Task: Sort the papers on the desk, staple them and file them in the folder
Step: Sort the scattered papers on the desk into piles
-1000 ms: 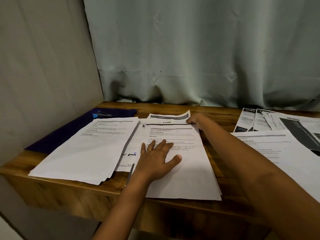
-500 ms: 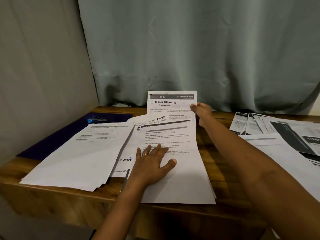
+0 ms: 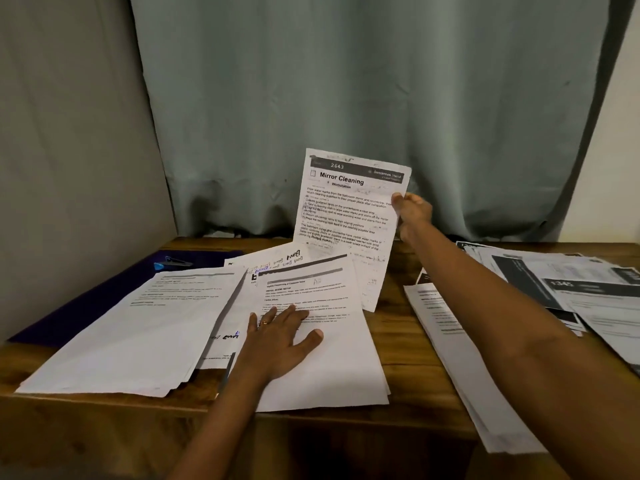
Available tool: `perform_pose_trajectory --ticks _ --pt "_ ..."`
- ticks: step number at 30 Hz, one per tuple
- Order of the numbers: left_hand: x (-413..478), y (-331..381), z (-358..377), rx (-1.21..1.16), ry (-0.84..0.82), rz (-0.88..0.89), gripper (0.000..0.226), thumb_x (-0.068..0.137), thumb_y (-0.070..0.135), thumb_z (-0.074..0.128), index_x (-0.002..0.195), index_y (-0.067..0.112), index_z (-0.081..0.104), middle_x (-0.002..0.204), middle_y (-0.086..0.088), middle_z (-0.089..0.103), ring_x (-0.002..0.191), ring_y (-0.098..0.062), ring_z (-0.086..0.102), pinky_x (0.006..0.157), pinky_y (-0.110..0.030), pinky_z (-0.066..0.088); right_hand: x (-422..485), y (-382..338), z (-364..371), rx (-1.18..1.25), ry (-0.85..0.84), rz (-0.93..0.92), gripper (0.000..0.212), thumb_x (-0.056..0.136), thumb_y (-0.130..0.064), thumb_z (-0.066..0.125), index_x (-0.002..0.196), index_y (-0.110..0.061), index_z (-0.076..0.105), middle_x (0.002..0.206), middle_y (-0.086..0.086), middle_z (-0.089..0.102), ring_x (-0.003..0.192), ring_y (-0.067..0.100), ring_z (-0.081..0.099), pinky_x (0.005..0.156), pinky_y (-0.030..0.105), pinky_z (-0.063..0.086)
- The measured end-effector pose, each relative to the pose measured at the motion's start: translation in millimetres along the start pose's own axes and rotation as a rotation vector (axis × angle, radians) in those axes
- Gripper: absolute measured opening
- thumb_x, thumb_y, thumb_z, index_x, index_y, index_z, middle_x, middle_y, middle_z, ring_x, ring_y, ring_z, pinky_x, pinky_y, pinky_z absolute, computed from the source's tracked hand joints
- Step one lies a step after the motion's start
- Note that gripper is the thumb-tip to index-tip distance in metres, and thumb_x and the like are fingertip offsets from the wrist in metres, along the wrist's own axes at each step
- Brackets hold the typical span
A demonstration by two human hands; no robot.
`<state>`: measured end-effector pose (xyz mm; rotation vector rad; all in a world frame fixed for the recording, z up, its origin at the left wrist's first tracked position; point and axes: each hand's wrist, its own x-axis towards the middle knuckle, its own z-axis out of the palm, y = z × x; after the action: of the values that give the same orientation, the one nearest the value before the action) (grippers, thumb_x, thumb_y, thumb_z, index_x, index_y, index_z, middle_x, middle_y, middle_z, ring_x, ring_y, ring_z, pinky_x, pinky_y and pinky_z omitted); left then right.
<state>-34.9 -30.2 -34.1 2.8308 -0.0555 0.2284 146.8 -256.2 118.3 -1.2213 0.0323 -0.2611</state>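
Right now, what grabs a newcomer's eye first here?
The Mirror Cleaning sheet is held up at the desk's back centre, pinched at its right edge by the right hand. In front of it, the left hand lies flat on the middle paper stack; a purple folder sits far left.

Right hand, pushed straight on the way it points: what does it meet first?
Probably the curtain; nothing else shows ahead of the right hand pinching the Mirror Cleaning sheet. Depth is unclear.

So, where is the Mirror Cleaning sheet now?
Head view, just right of centre: the Mirror Cleaning sheet is held up by the right hand, between the curtain and the paper pile under the left hand.
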Motion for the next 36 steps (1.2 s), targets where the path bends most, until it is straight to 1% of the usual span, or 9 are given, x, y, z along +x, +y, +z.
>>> perform_pose_trajectory --ticks 3,7,11,15,17,20,26,30,36 --pt "-1 2 -2 -0.011 0.009 -0.007 0.109 0.054 0.094 0.0 0.145 0.04 0.028 0.158 0.01 0.018 0.147 -0.021 0.01 0.116 -0.05 -0.003 -5 -18 -10 0.053 0.013 -0.026 0.014 0.092 -0.008 0.058 0.079 -0.013 0.058 0.102 0.013 0.069 0.082 0.027 0.068 0.073 0.044 0.058" --pt "-3 4 -5 0.015 -0.012 -0.001 0.12 0.046 0.098 -0.005 0.146 0.039 0.028 0.158 0.009 0.018 0.147 -0.023 0.011 0.117 -0.051 -0.002 -13 -44 -28 0.081 0.068 -0.129 0.003 0.091 -0.009 0.06 0.092 -0.007 0.062 0.098 0.01 0.069 0.077 0.022 0.069 0.064 0.034 0.059" --pt "-5 7 -11 0.047 -0.038 -0.004 0.093 0.069 0.084 0.011 0.147 0.037 0.026 0.159 0.007 0.017 0.147 -0.024 0.011 0.117 -0.053 -0.001 -18 -71 -52 0.152 0.155 -0.229 0.008 0.091 -0.012 0.061 0.083 -0.011 0.062 0.089 0.005 0.069 0.074 0.017 0.069 0.061 0.028 0.057" --pt "-6 8 -11 0.064 -0.048 -0.006 0.078 0.081 0.076 0.019 0.148 0.036 0.026 0.159 0.005 0.017 0.146 -0.026 0.012 0.117 -0.053 0.0 -26 -101 -83 0.111 0.351 -0.329 0.027 0.093 -0.014 0.057 0.067 -0.017 0.048 0.068 -0.003 0.055 0.055 0.004 0.056 0.057 0.02 0.048" --pt "-5 9 -10 0.077 -0.057 -0.004 0.078 0.082 0.076 0.02 0.148 0.035 0.026 0.159 0.005 0.017 0.146 -0.026 0.012 0.117 -0.053 0.0 -24 -114 -107 0.056 0.461 -0.374 0.019 0.093 -0.017 0.054 0.074 -0.015 0.052 0.079 0.001 0.061 0.075 0.015 0.065 0.065 0.028 0.054" --pt "-3 10 -11 0.118 -0.051 0.022 0.069 0.09 0.069 0.024 0.148 0.032 0.026 0.158 0.005 0.019 0.146 -0.027 0.014 0.115 -0.056 0.001 -31 -129 -149 -0.024 0.572 -0.396 0.018 0.098 -0.02 0.044 0.108 -0.01 0.056 0.093 -0.003 0.059 0.074 0.008 0.062 0.053 0.013 0.047" --pt "-1 14 -16 0.261 -0.053 0.054 0.079 0.084 0.073 0.008 0.149 0.031 0.025 0.158 0.001 0.019 0.146 -0.024 0.013 0.113 -0.058 -0.007 -49 -131 -239 -0.294 0.754 -0.289 0.03 0.1 -0.02 0.042 0.126 -0.01 0.052 0.122 0.005 0.059 0.103 0.017 0.06 0.078 0.019 0.042" --pt "1 26 -17 0.269 0.029 0.131 0.088 0.078 0.075 0.002 0.149 0.03 0.026 0.158 -0.001 0.021 0.147 -0.022 0.014 0.115 -0.054 -0.009 -58 -116 -288 -0.454 0.754 -0.166 0.034 0.098 -0.015 0.046 0.13 -0.008 0.052 0.13 0.009 0.056 0.113 0.025 0.057 0.081 0.019 0.039" --pt "6 88 -17 -0.014 0.121 0.26 0.094 0.076 0.08 0.002 0.148 0.025 0.028 0.156 -0.002 0.026 0.145 -0.021 0.019 0.118 -0.049 0.0 -62 -83 -308 -0.871 0.55 -0.071 0.034 0.095 -0.025 0.041 0.112 0.0 0.057 0.113 0.017 0.06 0.107 0.031 0.055 0.089 0.039 0.043"
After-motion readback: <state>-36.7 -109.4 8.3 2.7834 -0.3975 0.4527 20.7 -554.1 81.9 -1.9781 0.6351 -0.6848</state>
